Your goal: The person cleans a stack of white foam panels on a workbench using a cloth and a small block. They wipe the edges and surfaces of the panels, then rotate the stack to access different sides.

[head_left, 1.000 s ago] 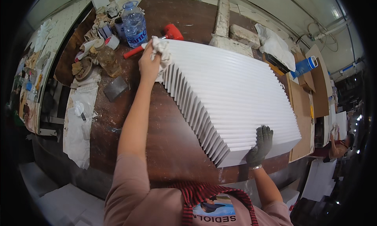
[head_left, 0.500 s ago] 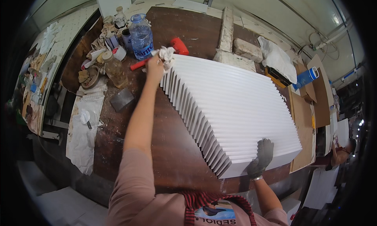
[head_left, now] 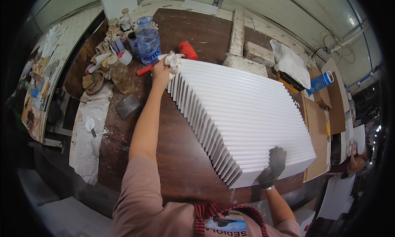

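Observation:
A large white block with a ridged top and zigzag edges lies slantwise on the brown worktable. At its far left corner my bare left hand is closed on a crumpled white cloth, which touches the block. My right hand, in a dark grey glove, rests on the near edge of the ridged top with its fingers stretched out. Just past the cloth is a red mallet; its handle passes behind my left hand.
Left of the mallet stand a large water bottle, a glass jar and several cans. A dark square block lies near my left forearm. Behind the white block are a plaster-stained brick and a white bag. Another person is at the far right.
My left hand and the cloth have shifted very slightly at the block's far left corner. The right hand stays in place on the near edge.

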{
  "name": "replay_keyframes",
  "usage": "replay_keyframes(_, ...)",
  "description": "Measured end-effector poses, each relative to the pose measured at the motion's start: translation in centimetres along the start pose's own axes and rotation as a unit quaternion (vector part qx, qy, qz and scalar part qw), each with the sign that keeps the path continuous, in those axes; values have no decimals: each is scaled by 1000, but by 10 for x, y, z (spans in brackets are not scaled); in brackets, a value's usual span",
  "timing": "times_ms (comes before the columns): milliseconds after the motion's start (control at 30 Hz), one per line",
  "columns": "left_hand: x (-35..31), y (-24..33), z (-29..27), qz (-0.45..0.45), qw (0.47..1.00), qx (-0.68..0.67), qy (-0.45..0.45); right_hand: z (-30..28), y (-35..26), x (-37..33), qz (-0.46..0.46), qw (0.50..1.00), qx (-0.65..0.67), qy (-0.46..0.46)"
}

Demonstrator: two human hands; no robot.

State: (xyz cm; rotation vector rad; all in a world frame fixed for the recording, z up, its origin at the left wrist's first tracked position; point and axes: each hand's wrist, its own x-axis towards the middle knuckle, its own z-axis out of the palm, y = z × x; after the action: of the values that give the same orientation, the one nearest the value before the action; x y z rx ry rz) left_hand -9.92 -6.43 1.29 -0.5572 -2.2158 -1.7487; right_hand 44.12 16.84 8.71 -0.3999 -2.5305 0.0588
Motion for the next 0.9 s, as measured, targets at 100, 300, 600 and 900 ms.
replay_keyframes(100,-46,-4,-36,-82,986,110,-98,0,1,0,-1,1000,3,0)
replay_keyframes(300,-29,15,-32,-14,999,7,-52,0,2,0,3,1000,-3,-2)
replay_keyframes(600,-161,70,-39,-32,958,225,-174,1,4,-1,7,1000,-10,-7)
replay_keyframes(900,-107,82,1,138,963,217,-84,2,4,-2,5,1000,-1,13)
